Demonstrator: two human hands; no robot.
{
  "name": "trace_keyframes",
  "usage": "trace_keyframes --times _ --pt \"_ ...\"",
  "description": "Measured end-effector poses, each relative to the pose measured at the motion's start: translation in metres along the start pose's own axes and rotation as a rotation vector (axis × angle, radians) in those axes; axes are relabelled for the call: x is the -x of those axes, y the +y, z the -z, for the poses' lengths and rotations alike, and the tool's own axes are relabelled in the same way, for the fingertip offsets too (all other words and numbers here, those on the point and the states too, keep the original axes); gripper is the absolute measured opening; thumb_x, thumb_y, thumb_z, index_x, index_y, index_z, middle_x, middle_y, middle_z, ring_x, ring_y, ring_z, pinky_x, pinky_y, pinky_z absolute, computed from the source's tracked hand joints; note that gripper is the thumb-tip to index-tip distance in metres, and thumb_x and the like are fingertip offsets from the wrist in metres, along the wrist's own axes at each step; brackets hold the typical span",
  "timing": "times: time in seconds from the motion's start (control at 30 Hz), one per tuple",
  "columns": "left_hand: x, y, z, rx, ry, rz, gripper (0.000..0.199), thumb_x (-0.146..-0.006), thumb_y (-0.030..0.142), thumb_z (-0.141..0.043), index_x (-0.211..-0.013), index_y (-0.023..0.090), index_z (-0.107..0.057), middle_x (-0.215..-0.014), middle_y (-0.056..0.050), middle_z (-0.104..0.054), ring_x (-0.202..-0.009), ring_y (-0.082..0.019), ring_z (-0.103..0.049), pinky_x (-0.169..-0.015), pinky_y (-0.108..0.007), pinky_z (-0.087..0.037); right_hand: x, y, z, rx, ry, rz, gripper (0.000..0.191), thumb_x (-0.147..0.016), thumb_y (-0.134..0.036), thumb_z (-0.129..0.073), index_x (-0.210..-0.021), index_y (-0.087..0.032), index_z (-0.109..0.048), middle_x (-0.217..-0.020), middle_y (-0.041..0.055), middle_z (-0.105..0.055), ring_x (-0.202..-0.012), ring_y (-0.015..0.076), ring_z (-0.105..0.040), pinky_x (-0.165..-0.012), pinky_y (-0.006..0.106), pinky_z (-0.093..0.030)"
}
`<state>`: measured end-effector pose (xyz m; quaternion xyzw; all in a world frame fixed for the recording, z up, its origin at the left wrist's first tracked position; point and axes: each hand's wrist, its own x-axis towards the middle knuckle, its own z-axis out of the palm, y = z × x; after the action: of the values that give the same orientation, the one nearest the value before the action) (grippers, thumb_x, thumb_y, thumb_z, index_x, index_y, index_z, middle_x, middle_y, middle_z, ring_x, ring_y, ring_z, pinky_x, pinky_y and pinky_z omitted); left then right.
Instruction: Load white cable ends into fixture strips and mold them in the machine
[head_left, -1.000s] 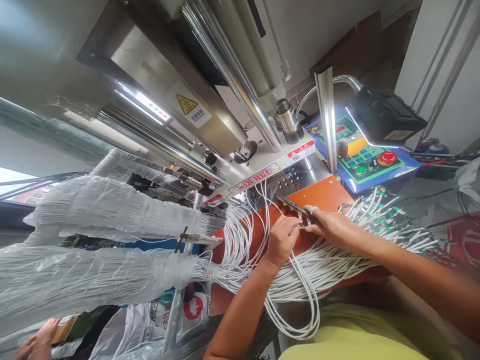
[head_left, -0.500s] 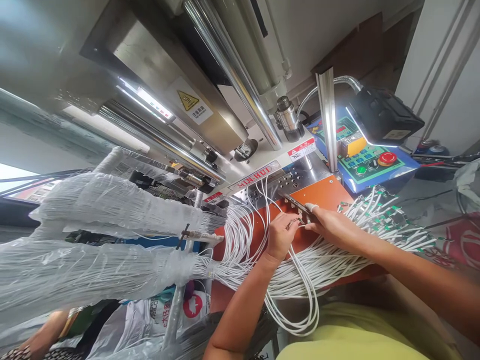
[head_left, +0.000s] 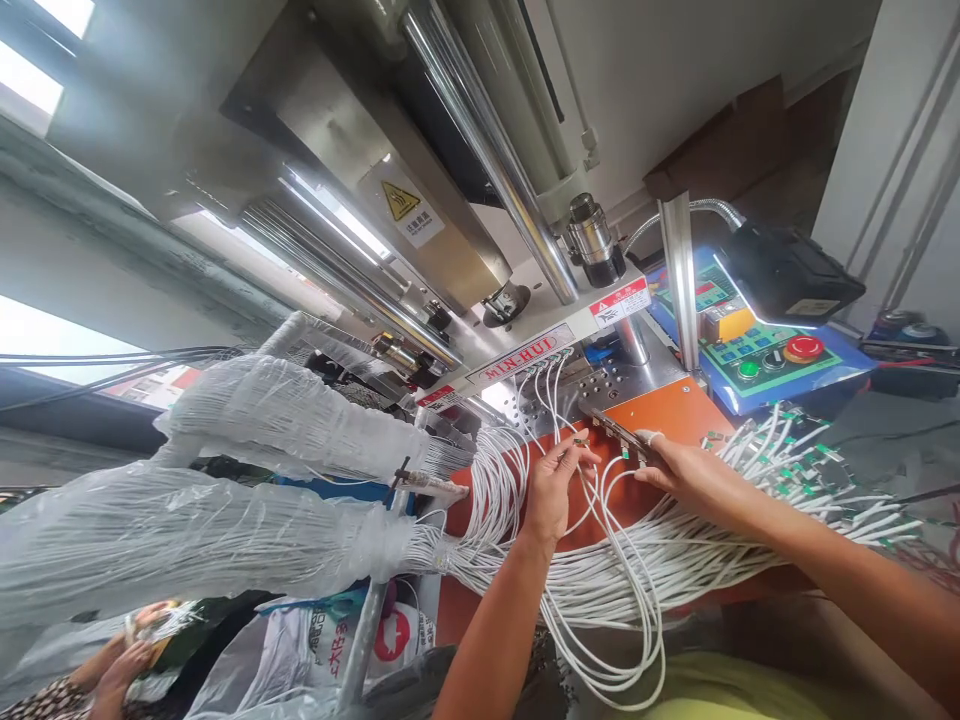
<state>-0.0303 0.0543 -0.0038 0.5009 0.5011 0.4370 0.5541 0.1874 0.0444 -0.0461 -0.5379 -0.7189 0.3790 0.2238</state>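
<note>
- Currently the left hand (head_left: 551,490) is pinched closed on a small metal terminal (head_left: 580,440) at a white wire's end, above the orange board (head_left: 675,412).
- Right hand (head_left: 701,480) lies well apart, fingers on a slotted metal strip (head_left: 619,425); can't tell if it grips.
- Loose white wires (head_left: 637,575) run under both hands, across the board.
- Plastic-wrapped wire bundles (head_left: 277,420) lie left; terminated wire ends (head_left: 795,470) fan out right.
- Control panel (head_left: 765,365) with red stop button (head_left: 804,348) sits beyond.
- Co-worker's hands (head_left: 120,665) at lower left.
</note>
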Motion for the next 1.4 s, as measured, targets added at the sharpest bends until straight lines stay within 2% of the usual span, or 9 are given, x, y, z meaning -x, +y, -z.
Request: trace_keyframes --times 0.07,0.13,0.33,0.57,0.83,1.0,1.2,1.33,1.4 --pt "-0.002 0.005 0.003 0.077 0.011 0.01 0.037 -0.088 0.04 -0.059 -0.114 0.015 -0.068 -0.091 -0.009 -0.073 -0.059 -0.008 -0.054 -0.062 -0.022 -0.046 0.0 0.001 0.0 -0.012 0.006 0.008 0.044 -0.091 -0.047 -0.045 -0.129 -0.024 -0.043 -0.107 0.0092 -0.067 -0.098 0.0283 -0.063 -0.076 0.034 -0.043" --pt "-0.005 0.011 0.006 0.041 0.037 -0.011 0.036 -0.087 0.04 -0.061 -0.112 0.015 -0.069 -0.088 -0.009 -0.073 -0.06 -0.008 -0.053 -0.055 -0.02 -0.043 0.0 0.001 0.0 -0.021 0.006 0.006 0.045 -0.091 -0.048 -0.045 -0.13 -0.024 -0.043 -0.109 0.0092 -0.067 -0.099 0.0281 -0.063 -0.077 0.034 -0.044" --pt "-0.018 0.009 0.006 -0.456 -0.003 -0.226 0.015 -0.079 0.029 -0.07 -0.091 0.021 -0.077 -0.091 -0.005 -0.075 -0.086 -0.017 -0.067 -0.083 -0.03 -0.052 -0.001 0.0 0.001 -0.035 0.042 0.004 0.044 -0.088 -0.05 -0.05 -0.126 -0.027 -0.048 -0.098 0.006 -0.07 -0.091 0.0257 -0.066 -0.074 0.031 -0.045" --pt "-0.022 -0.01 -0.008 -0.662 -0.066 -0.442 0.015 -0.082 0.015 -0.064 -0.087 0.023 -0.076 -0.084 -0.003 -0.074 -0.08 -0.016 -0.066 -0.078 -0.03 -0.052 0.001 -0.004 0.004 0.0 -0.003 -0.004 0.041 -0.09 -0.048 -0.046 -0.123 -0.024 -0.046 -0.099 0.0072 -0.068 -0.09 0.0254 -0.065 -0.073 0.031 -0.044" --pt "-0.025 -0.011 -0.008 -0.712 -0.056 -0.459 0.015 -0.085 0.017 -0.062 -0.089 0.024 -0.075 -0.084 -0.004 -0.074 -0.078 -0.017 -0.064 -0.076 -0.031 -0.051 0.0 -0.005 0.006 -0.001 0.002 -0.016 0.034 -0.09 -0.048 -0.048 -0.113 -0.024 -0.049 -0.095 0.0063 -0.068 -0.087 0.0252 -0.065 -0.07 0.031 -0.044" --pt "-0.025 -0.014 -0.01 -0.725 -0.067 -0.492 0.017 -0.085 0.015 -0.061 -0.088 0.023 -0.075 -0.083 -0.003 -0.073 -0.079 -0.016 -0.064 -0.078 -0.031 -0.05 0.001 -0.002 0.003 0.001 0.007 0.008 0.037 -0.09 -0.049 -0.048 -0.117 -0.025 -0.047 -0.094 0.0061 -0.068 -0.088 0.025 -0.065 -0.07 0.03 -0.043" --pt "-0.025 -0.017 -0.013 -0.764 -0.005 -0.522 0.018 -0.084 0.013 -0.061 -0.089 0.023 -0.075 -0.083 -0.004 -0.074 -0.078 -0.017 -0.063 -0.075 -0.031 -0.051 0.001 -0.002 0.002 0.008 0.023 0.033 0.029 -0.091 -0.047 -0.047 -0.11 -0.025 -0.047 -0.09 0.0041 -0.067 -0.079 0.0217 -0.064 -0.066 0.029 -0.041" --pt "-0.03 -0.021 -0.014 -0.695 -0.006 -0.43 0.014 -0.084 0.017 -0.062 -0.087 0.023 -0.075 -0.086 -0.005 -0.074 -0.082 -0.018 -0.065 -0.081 -0.034 -0.051 0.002 -0.004 0.003 0.012 0.034 0.034 0.029 -0.09 -0.047 -0.048 -0.108 -0.024 -0.048 -0.088 0.0046 -0.067 -0.08 0.0232 -0.064 -0.066 0.029 -0.041" --pt "-0.03 -0.022 -0.012 -0.58 -0.031 -0.321 0.018 -0.083 0.019 -0.065 -0.099 0.022 -0.072 -0.095 -0.006 -0.073 -0.088 -0.018 -0.066 -0.084 -0.034 -0.052 0.002 -0.004 0.003 0.008 0.034 0.02 0.033 -0.09 -0.048 -0.048 -0.112 -0.024 -0.049 -0.091 0.006 -0.067 -0.084 0.0249 -0.064 -0.068 0.031 -0.043"
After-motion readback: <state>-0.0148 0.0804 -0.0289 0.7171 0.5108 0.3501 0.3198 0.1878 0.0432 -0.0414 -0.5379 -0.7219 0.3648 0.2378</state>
